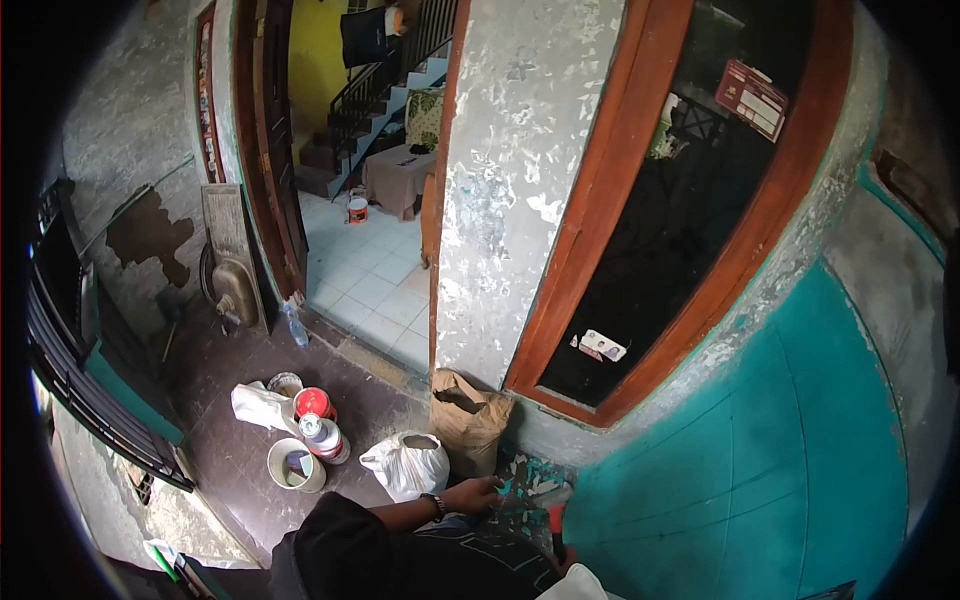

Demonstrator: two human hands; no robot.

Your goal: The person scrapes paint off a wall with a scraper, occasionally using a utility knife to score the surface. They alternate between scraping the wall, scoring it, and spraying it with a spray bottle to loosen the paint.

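My right hand, mostly hidden at the bottom, is closed around the handle of a paint scraper. The scraper has a red and black handle, and its wide pale blade points up, close beside the teal wall. My left hand hangs over the floor in front of the sacks, with a watch on its wrist. Its fingers look loosely extended, with nothing seen in them. Peeled teal and grey paint flakes litter the floor between my hands and the wall.
A brown paper sack and a white sack stand against the wall. Left of them are a white bucket, a red-lidded can and a white bottle. An open doorway and a wood-framed window lie ahead.
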